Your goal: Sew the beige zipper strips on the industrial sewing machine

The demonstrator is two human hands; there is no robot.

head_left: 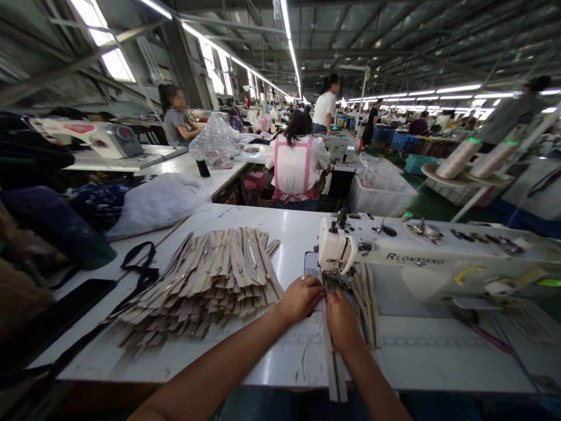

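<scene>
My left hand (303,299) is closed at the presser foot of the white sewing machine (394,251), its fingertips pinching the edge of a beige zipper strip (336,377). Close beside it, my right hand (342,320) grips the same strip from the right. The strip's lower end hangs over the table's front edge. Where it passes under the needle, the machine head and my fingers hide it. More zipper strips (370,310) lie just right of the needle. Left of my hands is a large heap of beige zipper strips (219,275) with gold-coloured teeth.
A black strap (140,266) and a white plastic bag (153,204) lie to the left. Thread cones (460,158) stand on a holder at the right. Ahead, a person in a pink-strapped apron (298,164) sits beside a white bin (383,196). Other workers are farther back.
</scene>
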